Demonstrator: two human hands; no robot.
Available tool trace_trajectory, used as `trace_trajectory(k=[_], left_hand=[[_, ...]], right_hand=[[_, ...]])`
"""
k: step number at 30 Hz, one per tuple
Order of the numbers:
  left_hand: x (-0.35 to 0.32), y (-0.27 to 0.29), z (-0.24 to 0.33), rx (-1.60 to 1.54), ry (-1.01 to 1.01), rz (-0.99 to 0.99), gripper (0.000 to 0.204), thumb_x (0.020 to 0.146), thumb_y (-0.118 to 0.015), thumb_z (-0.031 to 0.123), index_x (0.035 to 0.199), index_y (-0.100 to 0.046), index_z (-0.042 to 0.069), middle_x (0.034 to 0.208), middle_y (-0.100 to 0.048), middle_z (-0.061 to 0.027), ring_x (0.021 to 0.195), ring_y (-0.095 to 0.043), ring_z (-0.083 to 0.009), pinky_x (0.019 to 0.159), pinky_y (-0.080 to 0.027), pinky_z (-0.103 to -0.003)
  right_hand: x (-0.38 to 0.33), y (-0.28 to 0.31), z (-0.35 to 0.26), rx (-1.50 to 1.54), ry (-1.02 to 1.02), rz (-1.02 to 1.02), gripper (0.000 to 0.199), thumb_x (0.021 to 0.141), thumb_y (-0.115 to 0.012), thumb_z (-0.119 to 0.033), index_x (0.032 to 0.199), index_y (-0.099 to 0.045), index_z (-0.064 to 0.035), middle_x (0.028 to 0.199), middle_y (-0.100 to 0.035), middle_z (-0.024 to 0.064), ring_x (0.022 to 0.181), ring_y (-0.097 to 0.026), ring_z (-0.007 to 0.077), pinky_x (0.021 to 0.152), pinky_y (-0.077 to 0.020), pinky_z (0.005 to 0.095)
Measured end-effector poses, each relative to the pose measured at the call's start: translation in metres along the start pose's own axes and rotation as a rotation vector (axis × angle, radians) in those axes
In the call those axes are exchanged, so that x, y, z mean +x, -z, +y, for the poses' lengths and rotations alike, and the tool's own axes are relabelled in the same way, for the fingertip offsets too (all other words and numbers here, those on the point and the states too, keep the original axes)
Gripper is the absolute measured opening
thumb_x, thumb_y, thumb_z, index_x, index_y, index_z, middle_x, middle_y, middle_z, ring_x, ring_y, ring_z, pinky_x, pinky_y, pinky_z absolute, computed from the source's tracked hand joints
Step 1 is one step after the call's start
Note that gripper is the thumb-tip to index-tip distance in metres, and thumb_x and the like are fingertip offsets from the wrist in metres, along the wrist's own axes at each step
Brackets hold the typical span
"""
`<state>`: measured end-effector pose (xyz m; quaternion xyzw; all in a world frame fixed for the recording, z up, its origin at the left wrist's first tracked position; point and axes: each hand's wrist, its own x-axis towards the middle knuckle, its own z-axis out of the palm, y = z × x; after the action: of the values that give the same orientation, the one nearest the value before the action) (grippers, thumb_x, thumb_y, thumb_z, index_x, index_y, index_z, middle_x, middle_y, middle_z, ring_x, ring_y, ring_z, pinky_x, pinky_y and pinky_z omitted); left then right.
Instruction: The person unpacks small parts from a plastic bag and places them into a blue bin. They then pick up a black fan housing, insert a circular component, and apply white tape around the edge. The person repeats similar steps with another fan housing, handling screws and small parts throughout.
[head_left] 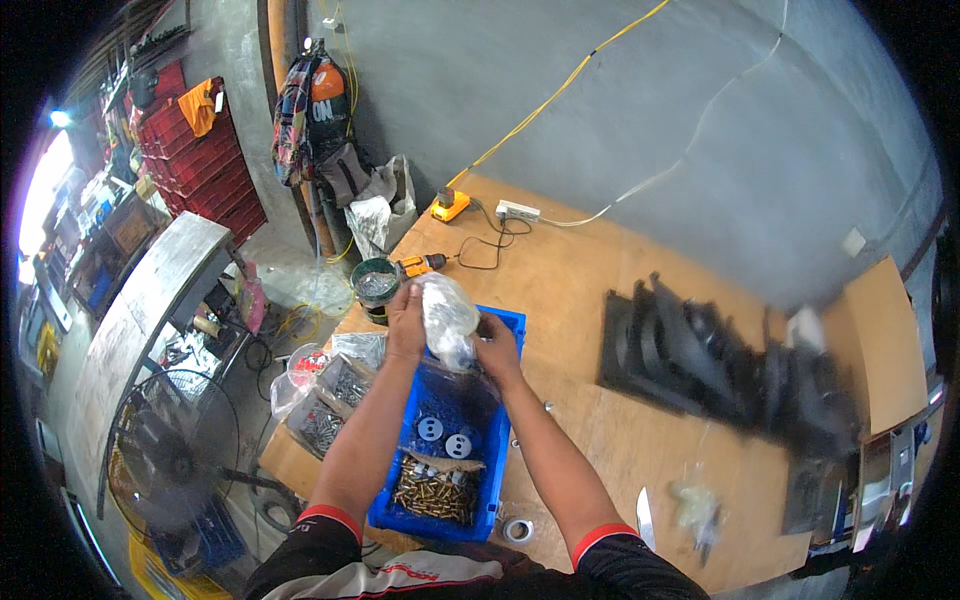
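Note:
A clear plastic bag [447, 318] with whitish or silvery contents hangs over the far end of a blue bin [490, 500]. My left hand [406, 318] grips its left side, and the fingers of my right hand [494, 345] close on its lower right. What lies inside the bag is too blurred to name. In the bin below are two white round discs [443, 437] with holes, and nearest me a heap of brass-coloured screw-like fittings [435, 492].
Left of the bin, a cardboard box [285, 460] holds loose metal fasteners. Behind it stand a dark bucket [374, 283] and an orange drill [420, 264]. Black panels [690, 350] cover the table's right side. A tape roll [518, 531] and a knife [645, 518] lie near me.

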<state>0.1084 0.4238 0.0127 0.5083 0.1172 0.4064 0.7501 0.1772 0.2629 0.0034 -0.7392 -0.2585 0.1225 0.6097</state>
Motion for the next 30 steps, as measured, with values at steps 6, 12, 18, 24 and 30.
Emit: trace_trajectory(k=[6,12,18,24,30], left_hand=[[-0.033,-0.045,0.028,0.068,-0.001,-0.434,0.033,0.104,-0.054,0.026,0.120,-0.065,-0.001,0.101,-0.068,-0.0029,0.095,-0.060,-0.0111,0.087,-0.049,-0.027],[-0.029,-0.035,0.018,0.373,-0.275,-0.077,0.029,0.105,-0.050,0.025,0.109,-0.065,0.000,0.091,-0.065,-0.0020,0.085,-0.056,-0.0107,0.079,-0.047,-0.027],[0.002,-0.002,-0.011,-0.103,-0.110,0.171,0.028,0.104,-0.052,0.028,0.112,-0.063,0.002,0.103,-0.065,-0.0055,0.095,-0.058,-0.0153,0.086,-0.049,-0.029],[0.019,0.033,-0.025,-0.574,0.176,0.090,0.045,0.104,-0.040,0.040,0.129,-0.056,0.007,0.131,-0.060,-0.0149,0.116,-0.058,-0.0350,0.106,-0.044,-0.049],[0.027,0.050,-0.007,-0.961,0.214,0.022,0.044,0.098,-0.046,0.038,0.128,-0.057,0.008,0.127,-0.062,-0.0159,0.116,-0.059,-0.0367,0.101,-0.047,-0.055]], right_hand=[[0.003,0.001,0.014,0.248,-0.052,-0.076,0.045,0.089,-0.070,-0.024,0.128,-0.060,-0.0043,0.122,-0.068,0.0112,0.109,-0.064,0.0219,0.094,-0.0494,0.0335],[0.002,-0.002,0.008,0.488,-0.136,-0.146,0.044,0.089,-0.070,-0.018,0.127,-0.061,0.0000,0.120,-0.068,0.0123,0.106,-0.065,0.0208,0.094,-0.0495,0.0331],[0.012,-0.006,0.034,0.299,-0.010,-0.057,0.046,0.085,-0.065,-0.004,0.130,-0.061,0.0018,0.124,-0.067,0.0133,0.109,-0.064,0.0209,0.097,-0.0488,0.0325],[0.004,0.000,0.012,0.657,-0.068,0.048,0.041,0.084,-0.060,0.004,0.125,-0.061,0.0052,0.115,-0.068,0.0126,0.102,-0.065,0.0201,0.091,-0.0515,0.0316],[0.004,0.005,0.017,0.281,-0.032,0.070,0.038,0.079,-0.060,0.001,0.116,-0.066,-0.0005,0.113,-0.069,0.0135,0.106,-0.065,0.0274,0.097,-0.0494,0.0357]])
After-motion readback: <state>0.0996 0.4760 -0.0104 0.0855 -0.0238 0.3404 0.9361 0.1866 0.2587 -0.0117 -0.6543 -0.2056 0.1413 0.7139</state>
